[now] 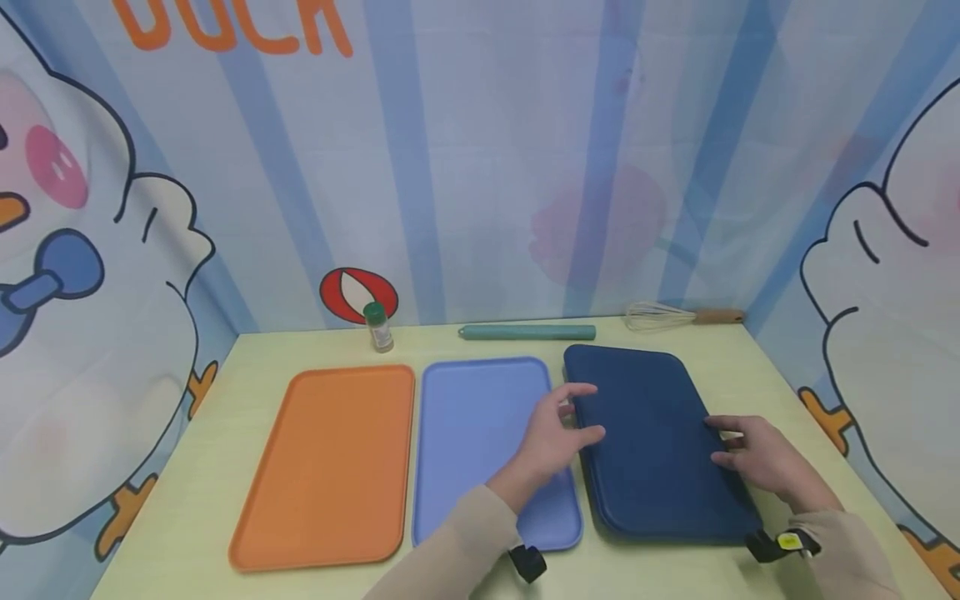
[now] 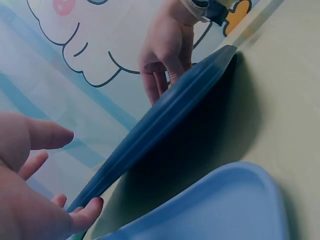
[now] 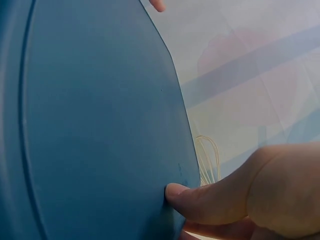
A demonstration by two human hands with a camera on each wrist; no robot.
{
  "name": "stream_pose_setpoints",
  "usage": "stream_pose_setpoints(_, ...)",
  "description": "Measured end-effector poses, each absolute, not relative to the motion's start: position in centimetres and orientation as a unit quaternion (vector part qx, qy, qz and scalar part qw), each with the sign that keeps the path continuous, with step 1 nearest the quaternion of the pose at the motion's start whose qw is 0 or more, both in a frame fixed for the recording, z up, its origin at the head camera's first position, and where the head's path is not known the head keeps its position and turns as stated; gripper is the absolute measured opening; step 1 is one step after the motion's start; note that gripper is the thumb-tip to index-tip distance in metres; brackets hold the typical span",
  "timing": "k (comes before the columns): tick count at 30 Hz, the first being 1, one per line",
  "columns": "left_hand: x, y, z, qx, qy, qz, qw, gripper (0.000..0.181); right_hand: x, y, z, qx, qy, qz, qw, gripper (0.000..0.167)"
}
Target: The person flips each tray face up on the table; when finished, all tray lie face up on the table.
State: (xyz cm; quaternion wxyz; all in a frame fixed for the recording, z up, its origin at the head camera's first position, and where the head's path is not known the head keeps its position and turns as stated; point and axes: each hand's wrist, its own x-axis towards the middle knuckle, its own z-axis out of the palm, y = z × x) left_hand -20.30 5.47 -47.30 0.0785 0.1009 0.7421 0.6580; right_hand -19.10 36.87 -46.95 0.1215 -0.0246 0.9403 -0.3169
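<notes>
A navy blue tray [image 1: 652,450] is held tilted at the right of the table, with a dark shadow under it in the left wrist view. My right hand [image 1: 761,454] grips its right edge. The right thumb [image 3: 192,197] presses on the broad face while the fingers go behind the rim, partly hidden. Across from it, my left hand [image 1: 551,433] is by the tray's left edge, above a light blue tray [image 1: 480,442]. Its fingers are spread and relaxed; one fingertip [image 2: 92,207] overlaps the navy edge, and I cannot tell whether it touches.
An orange tray [image 1: 337,467] lies flat at the left. Along the back stand a small green-capped jar [image 1: 380,329], a teal stick-like cylinder [image 1: 527,332] and a whisk [image 1: 682,317] with a wooden handle. A printed curtain [image 1: 487,150] closes off the back and sides.
</notes>
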Motion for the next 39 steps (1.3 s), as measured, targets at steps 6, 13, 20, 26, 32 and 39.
stream_pose_setpoints(6,-20.9,5.1,-47.4,0.086,0.721,0.682,0.087,0.056,-19.1,37.1,-46.9,-0.03,0.929,-0.343,0.133,0.06)
stream_pose_setpoints(13,-21.6,4.3,-47.2,0.088,0.69,0.707,0.131,0.056,-19.1,36.7,-46.8,-0.034,0.931,-0.338,0.132,0.058)
stream_pose_setpoints(20,-22.0,3.9,-46.9,0.107,0.682,0.709,0.148,0.056,-19.3,35.9,-46.6,-0.032,0.926,-0.35,0.139,0.057)
stream_pose_setpoints(26,-22.3,3.5,-46.5,0.123,0.69,0.699,0.139,0.057,-19.4,35.6,-46.6,-0.047,0.917,-0.368,0.149,0.058)
stream_pose_setpoints(32,-22.3,3.2,-45.9,0.126,0.694,0.694,0.144,0.059,-19.2,35.3,-46.3,-0.055,0.907,-0.384,0.162,0.058)
stream_pose_setpoints(39,-22.5,3.1,-45.4,0.144,0.695,0.688,0.149,0.062,-19.1,34.7,-45.7,-0.067,0.911,-0.372,0.168,0.065)
